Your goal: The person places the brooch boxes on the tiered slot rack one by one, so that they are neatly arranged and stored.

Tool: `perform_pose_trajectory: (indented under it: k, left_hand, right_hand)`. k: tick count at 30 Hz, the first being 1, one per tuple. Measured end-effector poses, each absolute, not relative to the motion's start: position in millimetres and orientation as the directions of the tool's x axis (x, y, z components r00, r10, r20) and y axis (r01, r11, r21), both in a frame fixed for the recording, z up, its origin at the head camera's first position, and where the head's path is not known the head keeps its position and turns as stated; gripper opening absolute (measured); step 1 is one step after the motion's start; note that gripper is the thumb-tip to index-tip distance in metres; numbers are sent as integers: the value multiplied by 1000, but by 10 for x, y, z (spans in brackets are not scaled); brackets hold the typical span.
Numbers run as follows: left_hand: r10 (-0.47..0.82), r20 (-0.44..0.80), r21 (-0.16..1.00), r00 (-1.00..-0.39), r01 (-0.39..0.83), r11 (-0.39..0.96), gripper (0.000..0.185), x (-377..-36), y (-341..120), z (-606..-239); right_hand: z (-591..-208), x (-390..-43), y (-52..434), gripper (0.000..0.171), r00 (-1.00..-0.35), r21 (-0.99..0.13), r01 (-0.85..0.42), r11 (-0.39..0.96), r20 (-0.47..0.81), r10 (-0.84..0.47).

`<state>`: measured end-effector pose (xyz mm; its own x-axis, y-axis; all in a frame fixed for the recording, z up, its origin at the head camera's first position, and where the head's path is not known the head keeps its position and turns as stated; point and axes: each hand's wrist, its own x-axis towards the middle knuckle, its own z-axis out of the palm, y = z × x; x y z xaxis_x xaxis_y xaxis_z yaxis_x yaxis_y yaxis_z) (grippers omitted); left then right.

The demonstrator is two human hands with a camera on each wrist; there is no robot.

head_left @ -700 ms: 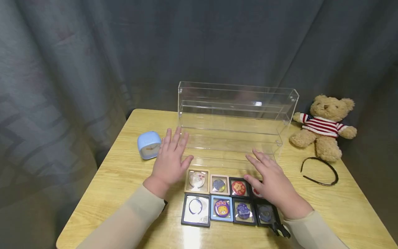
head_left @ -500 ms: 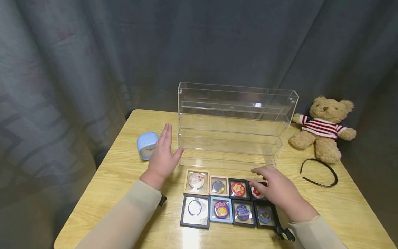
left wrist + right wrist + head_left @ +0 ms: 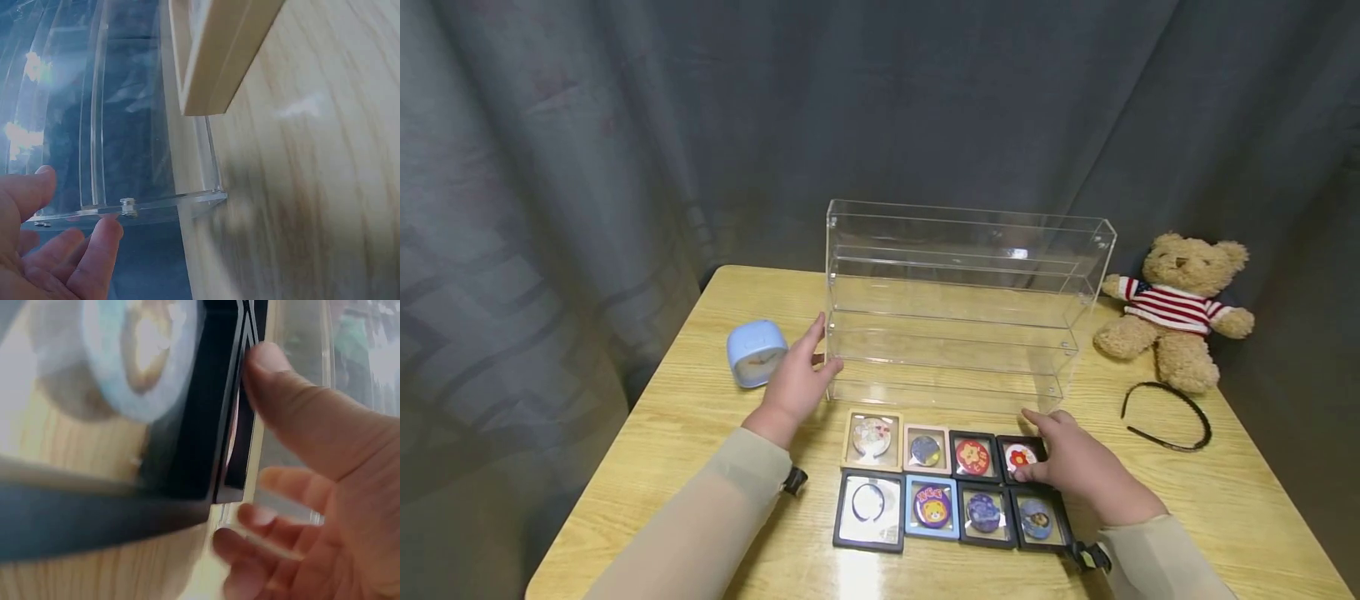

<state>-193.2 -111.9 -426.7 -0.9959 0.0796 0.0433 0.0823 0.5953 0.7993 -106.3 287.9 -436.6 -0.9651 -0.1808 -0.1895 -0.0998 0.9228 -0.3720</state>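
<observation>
A clear acrylic display shelf (image 3: 955, 312) stands mid-table. My left hand (image 3: 793, 383) holds its left side panel, thumb in front and fingers along the outer face. In the left wrist view, fingertips (image 3: 109, 228) meet the panel edge by a small metal fastener (image 3: 128, 206). My right hand (image 3: 1086, 467) reaches over a black-framed red flower badge (image 3: 1021, 457). Its thumb touches that frame's near edge while the index finger extends beyond the far edge. In the right wrist view, the other fingers are loosely bent and apart from the frame.
Several framed badges lie in two rows before the shelf, including a blue-framed bear badge (image 3: 932, 507) and a tan frame (image 3: 872, 440). A blue alarm clock (image 3: 757, 353) stands left. A teddy bear (image 3: 1180, 308) and black headband (image 3: 1168, 415) are on the right.
My left hand has moved left from before the shelf to its left side, its fingers bending round the panel. My right hand has come down and back toward the flower badge frame.
</observation>
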Motion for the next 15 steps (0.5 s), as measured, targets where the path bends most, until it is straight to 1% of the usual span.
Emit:
perform_pose_trajectory:
  k: [2,5,7,11,15]
  left_hand:
    - [77,22,794,-997,64,605,83,-1940,-1117,-4288]
    - [77,-6,786,-997,43,617,85,-1948,-1120,-4323]
    - [74,-18,783,-997,32,622,85,-1947,-1125,-4343]
    - [65,-20,782,-998,25,623,79,-1941,-1128,-4367]
    - [64,-13,779,-998,30,626,74,-1932,-1131,-4380]
  right_hand:
    - [-4386,-1069,2909,99,-963,-378,-73,923,-213,-163]
    - [-4416,-1079,2934,88,-958,-409,-32,912,-246,-144]
    - [-4431,-1094,2941,80,-955,-450,-21,893,-255,-150]
    - [-4454,-1103,2947,68,-958,-510,-8,860,-243,-153]
    - [-4455,-1082,2966,62,-969,-519,7,855,-216,-124]
